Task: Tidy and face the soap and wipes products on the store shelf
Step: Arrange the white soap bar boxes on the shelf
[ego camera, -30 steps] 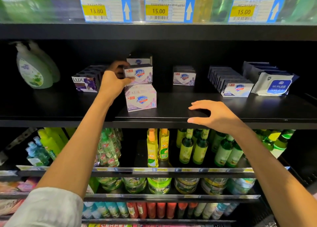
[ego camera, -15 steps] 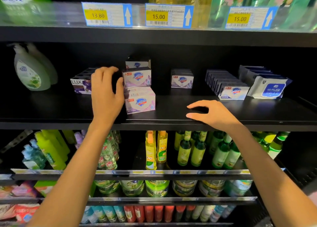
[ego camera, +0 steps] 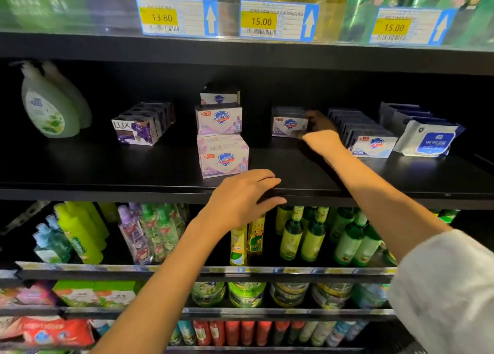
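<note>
**Dark shelf, soap boxes being faced**

Black shelf is touched at its front edge by the left hand (fingers straight). Beyond it, the single soap box is gripped by the right hand, fingers curled round its right end.

Middle shelf held two green pump bottles, three lilac Safeguard boxes, one smaller Safeguard box; three price tags above.
</note>
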A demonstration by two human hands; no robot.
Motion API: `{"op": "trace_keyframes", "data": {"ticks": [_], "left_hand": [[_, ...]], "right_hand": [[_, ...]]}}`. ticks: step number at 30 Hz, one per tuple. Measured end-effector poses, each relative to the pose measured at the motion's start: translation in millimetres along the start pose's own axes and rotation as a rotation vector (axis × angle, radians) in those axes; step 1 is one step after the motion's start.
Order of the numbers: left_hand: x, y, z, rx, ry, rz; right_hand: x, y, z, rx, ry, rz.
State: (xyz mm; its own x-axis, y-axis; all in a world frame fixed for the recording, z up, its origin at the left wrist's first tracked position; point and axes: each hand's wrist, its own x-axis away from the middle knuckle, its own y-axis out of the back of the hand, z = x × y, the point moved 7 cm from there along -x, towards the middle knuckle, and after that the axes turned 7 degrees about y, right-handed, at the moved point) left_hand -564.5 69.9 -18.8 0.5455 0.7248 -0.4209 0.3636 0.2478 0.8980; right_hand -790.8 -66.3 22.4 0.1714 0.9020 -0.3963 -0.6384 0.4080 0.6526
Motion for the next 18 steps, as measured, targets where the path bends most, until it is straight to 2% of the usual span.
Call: {"op": "trace_keyframes", "data": {"ticks": [5,11,18], "left_hand": [[-2,0,5,0.036,0.040,0.018],[-3,1,7,0.056,0.068,0.058],[-4,0,9,0.062,0.087,0.091]], "right_hand": [[-23,-16,-5,-0.085,-0.070,0.037],[-28,-15,-9,-0.073,-0.146,-0.117],[-24,-17,-14,-0.103,-0.190,-0.107]]}}
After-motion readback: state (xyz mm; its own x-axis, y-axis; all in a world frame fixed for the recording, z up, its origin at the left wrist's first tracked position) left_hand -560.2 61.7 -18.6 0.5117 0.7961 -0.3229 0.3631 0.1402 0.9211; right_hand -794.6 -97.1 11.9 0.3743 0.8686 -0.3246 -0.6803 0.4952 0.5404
